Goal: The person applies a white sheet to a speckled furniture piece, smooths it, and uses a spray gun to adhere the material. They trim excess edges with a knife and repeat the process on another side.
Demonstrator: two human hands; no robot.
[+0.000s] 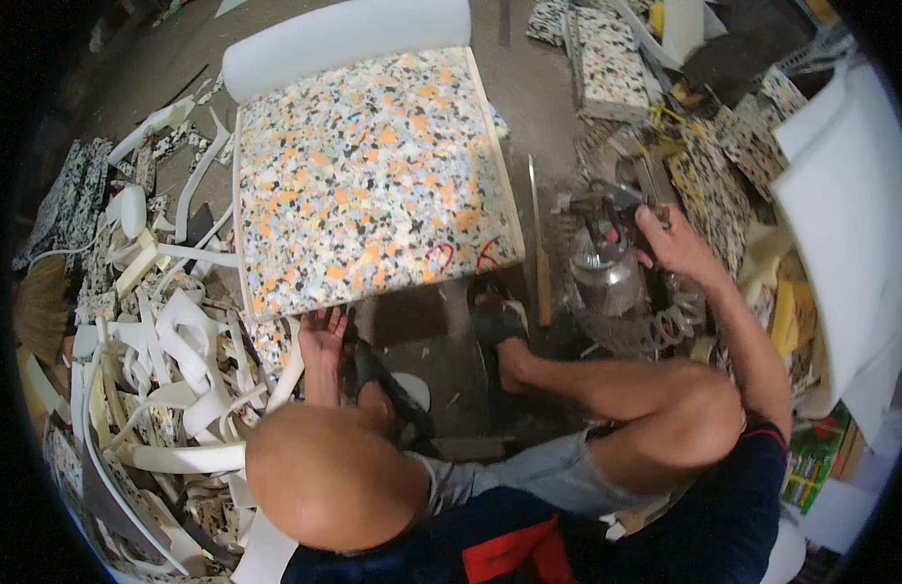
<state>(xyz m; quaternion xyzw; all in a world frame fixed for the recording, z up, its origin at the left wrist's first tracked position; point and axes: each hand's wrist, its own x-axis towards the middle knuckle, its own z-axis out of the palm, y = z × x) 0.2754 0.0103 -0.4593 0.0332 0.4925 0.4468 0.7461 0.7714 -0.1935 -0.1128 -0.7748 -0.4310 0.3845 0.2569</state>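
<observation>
In front of me lies a thick seat-sized slab of speckled foam (pixel 373 185), with orange, black and white flecks and red marks near its near right corner. A white foam roll (pixel 349 49) runs along its far edge. My left hand (pixel 323 331) is at the slab's near left edge, palm up, fingers stretched out and apart. Off to the right, my right hand (pixel 670 238) grips a spray gun (pixel 607 209), blurred by motion, with a clear cup (pixel 604 268) below it. Between slab and gun, a long thin knife (pixel 542 282) with a wooden handle lies on the floor.
White foam offcuts (pixel 193 341) pile up on the left, beside a straw broom (pixel 42 302). A clear coiled hose (pixel 670 326) lies near my right knee. More speckled foam blocks (pixel 612 63) stand far right, and a large white sheet (pixel 845 224) leans at the right.
</observation>
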